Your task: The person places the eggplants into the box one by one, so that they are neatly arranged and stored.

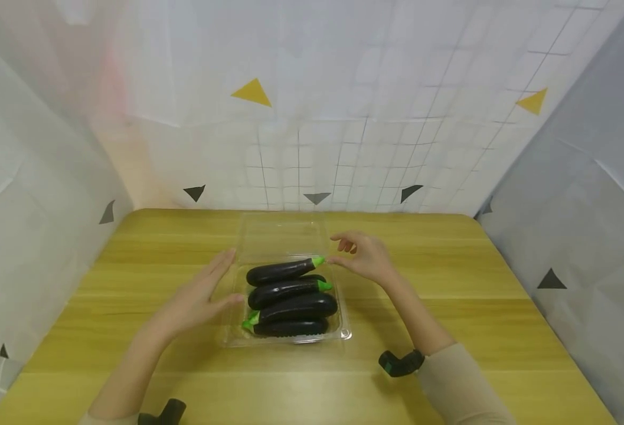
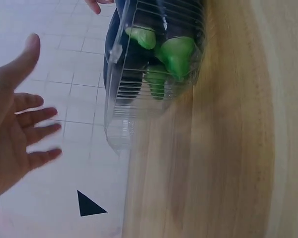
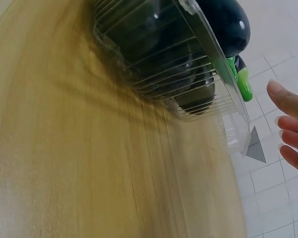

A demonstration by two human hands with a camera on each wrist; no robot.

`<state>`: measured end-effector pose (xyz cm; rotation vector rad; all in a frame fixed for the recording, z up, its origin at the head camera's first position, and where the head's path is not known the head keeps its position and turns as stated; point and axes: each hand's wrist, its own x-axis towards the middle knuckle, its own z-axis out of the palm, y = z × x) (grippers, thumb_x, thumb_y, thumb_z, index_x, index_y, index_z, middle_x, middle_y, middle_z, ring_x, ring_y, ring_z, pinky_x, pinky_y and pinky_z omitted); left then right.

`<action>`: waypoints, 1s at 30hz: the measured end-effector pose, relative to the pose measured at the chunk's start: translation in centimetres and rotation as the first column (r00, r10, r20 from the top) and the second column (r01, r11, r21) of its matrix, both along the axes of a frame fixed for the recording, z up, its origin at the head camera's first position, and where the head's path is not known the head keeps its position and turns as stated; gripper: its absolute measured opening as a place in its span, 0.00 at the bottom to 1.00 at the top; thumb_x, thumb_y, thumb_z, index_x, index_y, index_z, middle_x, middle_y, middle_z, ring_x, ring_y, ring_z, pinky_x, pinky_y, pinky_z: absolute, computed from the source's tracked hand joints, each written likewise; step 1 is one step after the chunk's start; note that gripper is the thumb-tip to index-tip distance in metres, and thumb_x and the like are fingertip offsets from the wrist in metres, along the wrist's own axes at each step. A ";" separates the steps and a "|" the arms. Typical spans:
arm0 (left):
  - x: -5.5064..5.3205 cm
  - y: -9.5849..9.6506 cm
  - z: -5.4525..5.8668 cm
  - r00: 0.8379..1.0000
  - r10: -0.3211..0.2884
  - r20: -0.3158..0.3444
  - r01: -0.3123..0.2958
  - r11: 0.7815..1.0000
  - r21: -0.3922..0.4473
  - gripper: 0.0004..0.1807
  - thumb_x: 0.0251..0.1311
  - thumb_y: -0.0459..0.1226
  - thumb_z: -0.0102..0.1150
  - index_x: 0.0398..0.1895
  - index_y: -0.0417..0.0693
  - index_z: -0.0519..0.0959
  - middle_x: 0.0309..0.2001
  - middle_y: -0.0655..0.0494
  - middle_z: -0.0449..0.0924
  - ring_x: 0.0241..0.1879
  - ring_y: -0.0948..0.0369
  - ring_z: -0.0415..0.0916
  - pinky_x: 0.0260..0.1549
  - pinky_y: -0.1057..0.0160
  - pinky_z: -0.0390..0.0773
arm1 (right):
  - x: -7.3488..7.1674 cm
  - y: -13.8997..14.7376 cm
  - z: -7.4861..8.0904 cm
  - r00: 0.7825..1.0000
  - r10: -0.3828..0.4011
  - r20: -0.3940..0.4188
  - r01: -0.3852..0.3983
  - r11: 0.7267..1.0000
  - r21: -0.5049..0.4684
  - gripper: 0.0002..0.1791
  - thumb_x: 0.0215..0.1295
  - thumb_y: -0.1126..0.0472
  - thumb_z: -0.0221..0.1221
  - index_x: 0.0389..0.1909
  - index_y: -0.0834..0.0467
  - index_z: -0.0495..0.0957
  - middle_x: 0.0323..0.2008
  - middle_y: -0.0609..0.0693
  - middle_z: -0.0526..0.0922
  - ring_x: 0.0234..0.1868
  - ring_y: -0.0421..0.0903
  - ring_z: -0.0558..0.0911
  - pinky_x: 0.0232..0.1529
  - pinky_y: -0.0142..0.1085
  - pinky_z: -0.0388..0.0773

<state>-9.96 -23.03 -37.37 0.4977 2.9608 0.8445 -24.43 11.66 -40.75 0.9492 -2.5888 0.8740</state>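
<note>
Several dark eggplants with green stems lie crosswise in a clear plastic clamshell box. Its transparent lid is folded back, away from the person. The left hand is beside the box's left side, fingers extended and thumb apart; nothing is in it in the left wrist view. At the right back corner, the right hand hovers with loosely bent fingers near the stem of the farthest eggplant. The right wrist view shows a gap between this hand's fingertips and the green stem.
The box stands on a wood-grain table. A white back wall with grid lines and triangle marks rises behind the table, and grey-white side panels flank it. Dark wrist-worn devices sit on both forearms.
</note>
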 end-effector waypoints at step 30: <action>-9.2 -2.9 -6.0 0.976 0.214 0.034 -0.213 0.916 0.341 0.31 0.59 0.51 0.64 0.55 0.35 0.74 0.47 0.41 0.77 0.48 0.49 0.73 0.46 0.49 0.76 | 0.0 -0.5 -1.0 1.000 0.002 0.011 -0.002 1.000 -0.020 0.24 0.46 0.54 0.76 0.46 0.54 0.84 0.27 0.44 0.83 0.27 0.40 0.80 0.29 0.33 0.79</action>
